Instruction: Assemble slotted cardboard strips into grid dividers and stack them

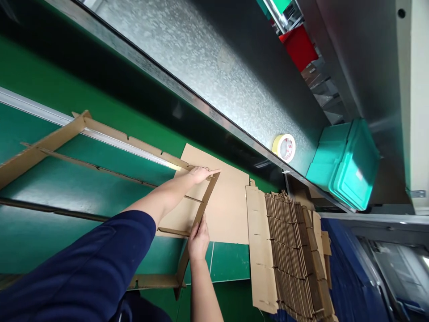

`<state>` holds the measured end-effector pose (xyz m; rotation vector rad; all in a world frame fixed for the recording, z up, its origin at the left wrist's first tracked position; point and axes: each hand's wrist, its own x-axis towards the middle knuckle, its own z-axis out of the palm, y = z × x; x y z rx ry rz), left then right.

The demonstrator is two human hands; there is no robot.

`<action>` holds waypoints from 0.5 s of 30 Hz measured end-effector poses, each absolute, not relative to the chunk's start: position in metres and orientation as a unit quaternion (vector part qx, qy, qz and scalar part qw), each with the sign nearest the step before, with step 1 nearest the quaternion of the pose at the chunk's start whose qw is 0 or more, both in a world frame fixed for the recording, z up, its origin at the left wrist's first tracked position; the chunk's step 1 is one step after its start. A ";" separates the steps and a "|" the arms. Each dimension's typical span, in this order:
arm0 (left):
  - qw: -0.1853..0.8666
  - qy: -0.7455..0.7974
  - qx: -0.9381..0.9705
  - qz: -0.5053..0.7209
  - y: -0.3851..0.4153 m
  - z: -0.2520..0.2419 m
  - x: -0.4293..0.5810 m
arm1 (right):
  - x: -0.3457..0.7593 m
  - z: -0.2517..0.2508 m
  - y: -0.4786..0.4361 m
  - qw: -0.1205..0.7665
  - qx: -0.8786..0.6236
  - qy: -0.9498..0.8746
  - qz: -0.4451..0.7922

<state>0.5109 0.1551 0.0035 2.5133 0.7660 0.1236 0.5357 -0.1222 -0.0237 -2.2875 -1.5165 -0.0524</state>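
Note:
A frame of brown cardboard strips point(100, 130) lies across the green table point(67, 188), partly over a flat cardboard sheet point(228, 205). My left hand point(201, 173), on a dark blue sleeved arm, presses on the frame's far corner with its fingers stretched flat. My right hand point(198, 239) is closed round the slanting end strip point(201, 210) of the frame, just below the left hand.
A stack of folded cardboard pieces point(291, 250) lies to the right of the sheet. On the galvanised metal shelf point(208, 58) behind stand a roll of tape point(284, 147) and a teal plastic bin point(348, 163). A red bin point(300, 47) shows further back.

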 end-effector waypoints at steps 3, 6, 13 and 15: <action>0.238 0.264 0.933 0.059 0.154 -0.004 0.509 | 0.536 -0.021 -0.121 0.198 -0.816 -0.544 -0.006; 0.233 0.251 0.936 0.075 0.153 -0.005 0.508 | 0.536 -0.019 -0.119 0.194 -0.815 -0.545 0.011; 0.242 0.253 0.933 0.087 0.154 -0.004 0.513 | 0.535 -0.013 -0.111 0.165 -0.828 -0.535 0.009; 0.238 0.258 0.932 0.087 0.153 -0.004 0.515 | 0.534 -0.011 -0.109 0.150 -0.835 -0.529 0.006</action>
